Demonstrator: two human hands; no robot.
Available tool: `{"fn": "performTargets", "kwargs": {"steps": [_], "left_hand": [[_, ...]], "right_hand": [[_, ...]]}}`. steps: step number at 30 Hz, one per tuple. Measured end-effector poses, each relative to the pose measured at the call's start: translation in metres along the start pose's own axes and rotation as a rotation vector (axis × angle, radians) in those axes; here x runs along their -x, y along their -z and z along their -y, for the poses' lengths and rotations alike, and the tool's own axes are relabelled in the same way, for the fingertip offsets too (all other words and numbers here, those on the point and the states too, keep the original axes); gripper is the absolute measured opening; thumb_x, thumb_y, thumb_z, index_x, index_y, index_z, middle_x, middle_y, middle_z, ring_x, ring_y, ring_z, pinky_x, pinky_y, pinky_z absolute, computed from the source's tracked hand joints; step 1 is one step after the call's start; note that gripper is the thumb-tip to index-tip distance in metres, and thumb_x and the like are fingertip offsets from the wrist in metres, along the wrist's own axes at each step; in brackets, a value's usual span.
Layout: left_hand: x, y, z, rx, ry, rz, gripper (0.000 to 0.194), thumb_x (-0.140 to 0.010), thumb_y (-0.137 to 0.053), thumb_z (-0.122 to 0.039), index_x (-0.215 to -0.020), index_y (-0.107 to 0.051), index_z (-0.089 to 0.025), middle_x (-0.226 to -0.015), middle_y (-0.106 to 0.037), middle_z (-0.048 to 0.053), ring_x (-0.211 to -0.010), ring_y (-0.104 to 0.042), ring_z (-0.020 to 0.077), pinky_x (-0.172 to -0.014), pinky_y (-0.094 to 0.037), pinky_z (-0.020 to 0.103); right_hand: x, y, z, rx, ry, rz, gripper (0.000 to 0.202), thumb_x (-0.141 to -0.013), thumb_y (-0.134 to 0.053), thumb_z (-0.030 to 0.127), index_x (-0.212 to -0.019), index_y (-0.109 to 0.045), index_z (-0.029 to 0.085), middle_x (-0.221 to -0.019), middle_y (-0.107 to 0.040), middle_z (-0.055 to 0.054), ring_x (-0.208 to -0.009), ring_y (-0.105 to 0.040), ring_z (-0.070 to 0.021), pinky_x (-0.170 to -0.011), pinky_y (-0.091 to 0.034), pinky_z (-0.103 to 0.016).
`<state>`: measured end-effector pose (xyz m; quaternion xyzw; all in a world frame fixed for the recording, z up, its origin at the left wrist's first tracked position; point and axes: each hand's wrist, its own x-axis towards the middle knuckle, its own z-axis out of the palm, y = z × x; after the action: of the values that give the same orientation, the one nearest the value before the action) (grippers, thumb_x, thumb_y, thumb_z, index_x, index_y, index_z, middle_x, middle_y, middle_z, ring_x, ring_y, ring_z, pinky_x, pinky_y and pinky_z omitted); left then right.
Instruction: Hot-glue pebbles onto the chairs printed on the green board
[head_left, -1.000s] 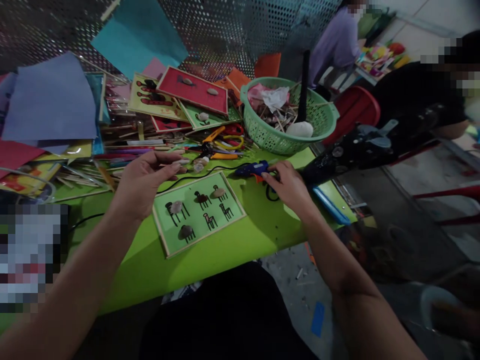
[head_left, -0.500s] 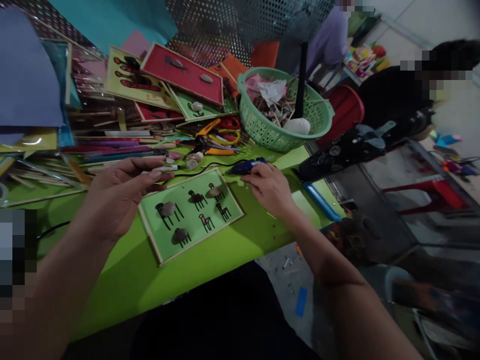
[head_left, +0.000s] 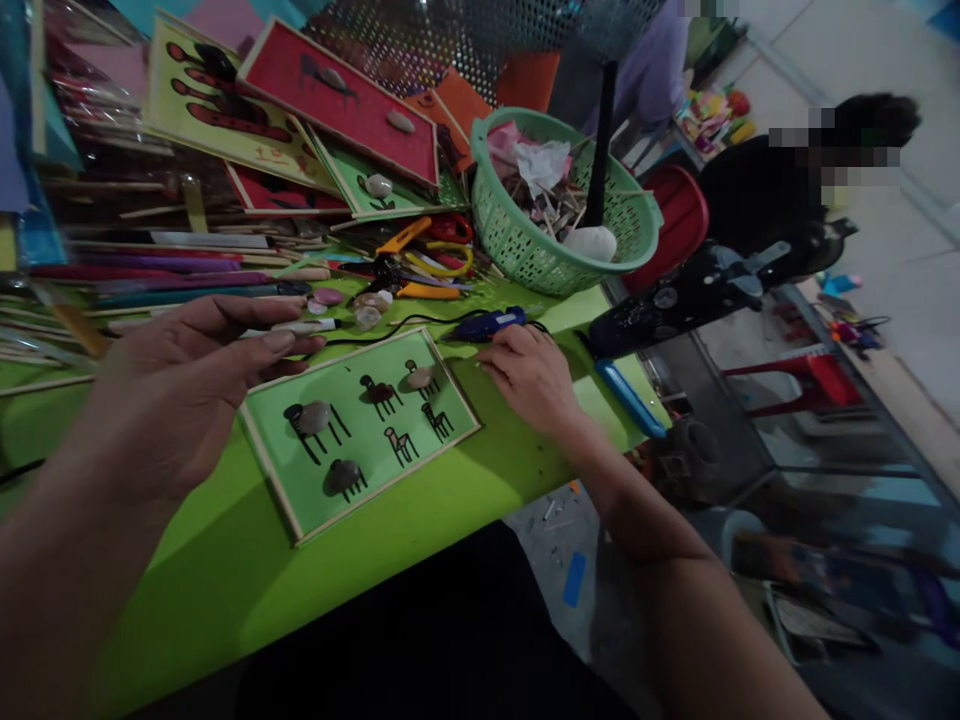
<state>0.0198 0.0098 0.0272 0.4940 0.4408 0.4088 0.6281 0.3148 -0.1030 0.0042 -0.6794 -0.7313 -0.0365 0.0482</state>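
Note:
My left hand [head_left: 187, 375] hovers over the left edge of a framed green picture [head_left: 360, 495], its thumb and fingers apart. A white marker [head_left: 307, 326] shows between the fingertips, seemingly on the table behind them. The picture carries drawn black chairs, several with pebbles [head_left: 315, 416] as seats. To the right of the frame is my right hand [head_left: 529, 380], fingers curled and pinched together; a tiny pale speck shows at the tips. Just behind those fingers lies a blue corded tool [head_left: 487, 324], which looks like a glue gun. Whether the hand touches it I cannot tell.
A green basket [head_left: 499, 235] of scraps stands at the back. Left of it are stacked framed pictures [head_left: 360, 80], orange-handled pliers [head_left: 427, 290], pens and sticks. A blue strip-shaped object [head_left: 630, 398] lies at the right table edge. Another person [head_left: 757, 185] is beyond.
The view has shifted, and the picture appears slightly further left. My left hand sits further left, its thumb and fingers wider apart. More of the blue tool shows beside my right hand.

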Motion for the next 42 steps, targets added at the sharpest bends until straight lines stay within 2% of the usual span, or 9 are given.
{"fn": "performTargets", "kwargs": {"steps": [10, 13, 17, 21, 25, 29, 32, 36, 42], "left_hand": [[0.002, -0.003, 0.002, 0.111, 0.029, 0.046, 0.025, -0.068, -0.082, -0.014, -0.092, -0.08, -0.021, -0.108, -0.078, 0.003, -0.086, -0.072, 0.0136, -0.08, -0.061, 0.023], [0.004, -0.003, 0.002, 0.171, 0.064, 0.103, 0.031, -0.067, -0.085, -0.019, -0.097, -0.077, -0.018, -0.112, -0.076, 0.005, -0.089, -0.071, 0.0147, -0.079, -0.059, 0.024], [0.005, 0.0, 0.003, 0.22, 0.045, 0.129, 0.035, -0.067, -0.086, -0.022, -0.1, -0.076, -0.015, -0.114, -0.075, 0.008, -0.092, -0.07, 0.0165, -0.085, -0.058, 0.029], [0.005, 0.002, 0.005, 0.252, 0.038, 0.134, 0.035, -0.066, -0.088, -0.02, -0.099, -0.076, -0.015, -0.103, -0.076, 0.007, -0.088, -0.07, 0.0159, -0.082, -0.057, 0.028], [0.005, 0.003, 0.006, 0.273, 0.056, 0.168, 0.04, -0.064, -0.091, -0.02, -0.101, -0.075, -0.016, -0.098, -0.076, 0.005, -0.082, -0.069, 0.0142, -0.076, -0.056, 0.026], [0.002, 0.003, 0.008, 0.297, 0.0, 0.179, 0.042, -0.063, -0.092, -0.021, -0.1, -0.074, -0.015, -0.091, -0.077, 0.004, -0.084, -0.069, 0.0138, -0.079, -0.054, 0.026], [0.002, 0.003, 0.011, 0.281, -0.033, 0.179, 0.042, -0.064, -0.092, -0.022, -0.101, -0.074, -0.016, -0.095, -0.076, 0.004, -0.088, -0.068, 0.015, -0.084, -0.054, 0.028], [0.004, 0.0, 0.014, 0.23, -0.045, 0.163, 0.04, -0.064, -0.092, -0.025, -0.098, -0.074, -0.017, -0.104, -0.074, 0.005, -0.093, -0.067, 0.0165, -0.086, -0.054, 0.03], [0.005, -0.008, 0.021, 0.193, 0.003, 0.164, 0.04, -0.062, -0.093, -0.032, -0.095, -0.075, -0.018, -0.09, -0.074, 0.003, -0.08, -0.064, 0.014, -0.077, -0.053, 0.028]], "right_hand": [[0.003, 0.004, 0.005, 0.067, -0.004, 0.051, 0.02, -0.099, -0.052, 0.019, -0.094, -0.071, 0.016, -0.104, -0.067, -0.014, -0.097, -0.059, -0.028, -0.086, -0.044, -0.041], [0.017, 0.021, 0.006, -0.155, 0.087, 0.041, 0.015, -0.099, -0.055, 0.021, -0.091, -0.068, 0.017, -0.098, -0.065, -0.011, -0.096, -0.061, -0.0256, -0.086, -0.047, -0.039], [0.025, 0.053, 0.014, -0.495, 0.257, 0.172, 0.023, -0.101, -0.057, 0.026, -0.078, -0.059, 0.02, -0.084, -0.061, -0.004, -0.081, -0.06, -0.0171, -0.073, -0.046, -0.03], [0.002, 0.068, 0.037, -0.64, 0.234, 0.014, 0.003, -0.097, -0.062, 0.024, -0.099, -0.062, 0.022, -0.1, -0.065, -0.004, -0.08, -0.06, -0.0142, -0.075, -0.048, -0.029], [-0.042, 0.059, 0.065, -0.723, 0.238, -0.105, 0.005, -0.096, -0.062, 0.022, -0.1, -0.065, 0.022, -0.096, -0.069, -0.003, -0.084, -0.062, -0.0151, -0.075, -0.048, -0.029], [-0.072, 0.041, 0.087, -0.716, 0.255, -0.11, 0.012, -0.094, -0.068, 0.028, -0.103, -0.065, 0.02, -0.1, -0.07, -0.004, -0.078, -0.063, -0.0142, -0.073, -0.049, -0.029], [-0.076, 0.03, 0.094, -0.698, 0.242, -0.147, 0.021, -0.091, -0.072, 0.03, -0.108, -0.065, 0.02, -0.102, -0.07, -0.005, -0.075, -0.061, -0.0136, -0.07, -0.048, -0.028], [-0.069, 0.021, 0.093, -0.697, 0.232, -0.194, 0.014, -0.091, -0.07, 0.026, -0.104, -0.065, 0.021, -0.098, -0.071, -0.004, -0.075, -0.06, -0.014, -0.069, -0.047, -0.028], [-0.064, 0.018, 0.092, -0.711, 0.227, -0.242, 0.008, -0.093, -0.069, 0.027, -0.097, -0.068, 0.021, -0.089, -0.072, -0.003, -0.078, -0.063, -0.0158, -0.07, -0.048, -0.028]]}}
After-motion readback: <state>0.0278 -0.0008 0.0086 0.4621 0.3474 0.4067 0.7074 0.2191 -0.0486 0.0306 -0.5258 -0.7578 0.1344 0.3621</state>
